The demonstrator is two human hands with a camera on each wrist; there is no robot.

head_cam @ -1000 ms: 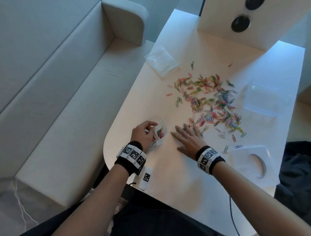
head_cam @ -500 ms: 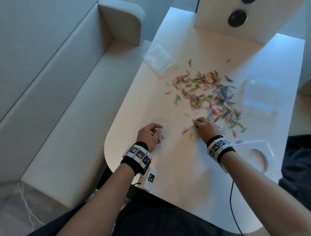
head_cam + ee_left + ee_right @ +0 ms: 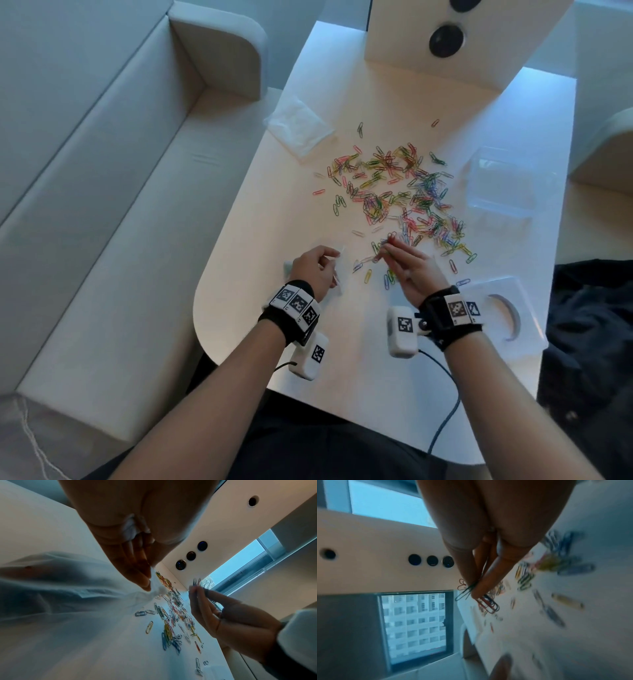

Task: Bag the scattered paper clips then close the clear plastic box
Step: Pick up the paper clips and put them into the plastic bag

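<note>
Many coloured paper clips (image 3: 397, 192) lie scattered across the middle of the white table (image 3: 342, 370). My left hand (image 3: 313, 269) pinches the rim of a small clear plastic bag (image 3: 339, 270) near the table's front left; the bag (image 3: 68, 595) fills the left of the left wrist view. My right hand (image 3: 407, 263) is lifted off the table just right of the bag and pinches a few paper clips (image 3: 481, 599) between fingertips and thumb. The clear plastic box (image 3: 507, 185) stands open at the right, beyond the pile.
A white tissue packet (image 3: 298, 125) lies at the far left of the table. A flat clear lid or tray with a curved piece (image 3: 503, 308) lies by my right wrist. A white panel with dark round knobs (image 3: 445, 41) rises at the back. A grey sofa (image 3: 120, 171) stands left.
My right hand, earlier flat on the clips, closed its fingers on a few and has risen off the table toward the bag. The left hand stays holding the bag.
</note>
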